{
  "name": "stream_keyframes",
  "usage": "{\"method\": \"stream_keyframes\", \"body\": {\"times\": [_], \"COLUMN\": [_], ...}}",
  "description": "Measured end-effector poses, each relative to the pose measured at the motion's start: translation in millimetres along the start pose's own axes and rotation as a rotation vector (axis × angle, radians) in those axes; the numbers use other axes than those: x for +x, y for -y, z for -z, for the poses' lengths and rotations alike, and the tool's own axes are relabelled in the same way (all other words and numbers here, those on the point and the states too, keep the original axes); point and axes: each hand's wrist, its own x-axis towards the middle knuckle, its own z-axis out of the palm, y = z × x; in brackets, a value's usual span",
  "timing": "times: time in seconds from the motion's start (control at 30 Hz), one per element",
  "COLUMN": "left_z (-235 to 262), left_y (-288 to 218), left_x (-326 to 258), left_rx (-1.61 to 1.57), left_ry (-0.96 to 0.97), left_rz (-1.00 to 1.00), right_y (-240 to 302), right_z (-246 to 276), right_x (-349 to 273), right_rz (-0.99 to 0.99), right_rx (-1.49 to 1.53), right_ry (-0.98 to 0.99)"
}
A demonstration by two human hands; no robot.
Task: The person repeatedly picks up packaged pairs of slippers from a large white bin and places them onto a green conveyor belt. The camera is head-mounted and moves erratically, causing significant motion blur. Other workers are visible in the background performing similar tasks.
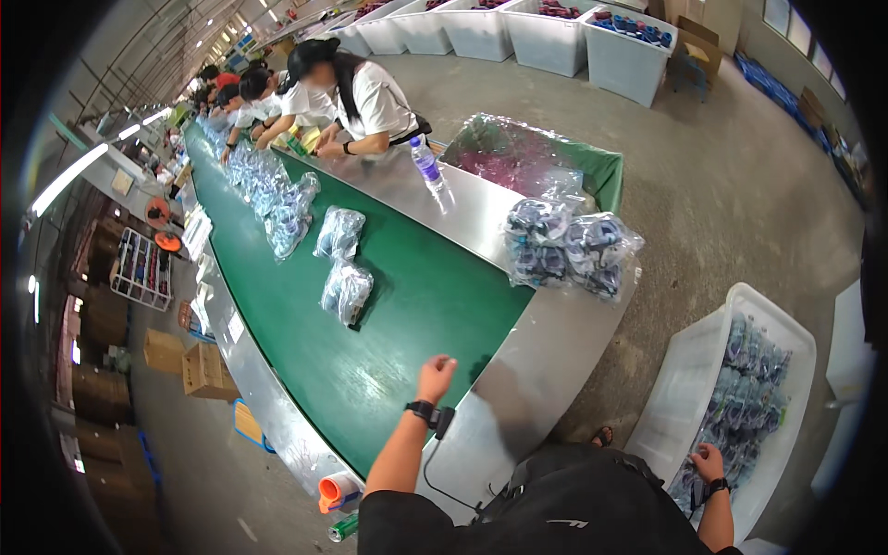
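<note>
My left hand [437,377] hovers over the near end of the green conveyor belt [407,370], its fingers curled in and nothing visible in them. A black strap with a small dark device circles that wrist. Down at the right, my right hand [709,462] is over a white bin [668,407], fingers bent close to clear bags of bluish shoe-like items [747,379]; whether it grips one is hidden. Two clear bags [344,264] lie on the belt ahead of my left hand. More filled bags [569,245] are stacked on the metal table edge.
A water bottle [425,162] stands on the metal ledge beside a green-sided, plastic-lined container [601,176]. Co-workers [375,102] line the far belt near heaped bags [268,190]. An orange cup [335,490] and green can [343,527] sit near my left elbow.
</note>
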Motion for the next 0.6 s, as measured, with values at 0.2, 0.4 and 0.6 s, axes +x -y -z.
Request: {"method": "stream_keyframes", "body": {"times": [0.2, 0.4, 0.6], "left_z": [114, 209, 210], "left_y": [48, 53, 78], "left_x": [128, 213, 255], "left_rx": [0.192, 0.434, 0.446], "left_ry": [-0.435, -0.717, -0.615], "left_rz": [-0.069, -0.036, 0.11], "right_y": [47, 100, 175], "right_z": [-15, -22, -19], "right_x": [-12, -34, -30], "right_rz": [-0.021, -0.056, -0.028], "right_rx": [-0.013, -0.091, -0.187], "right_ry": [-0.015, 0.016, 0.055]}}
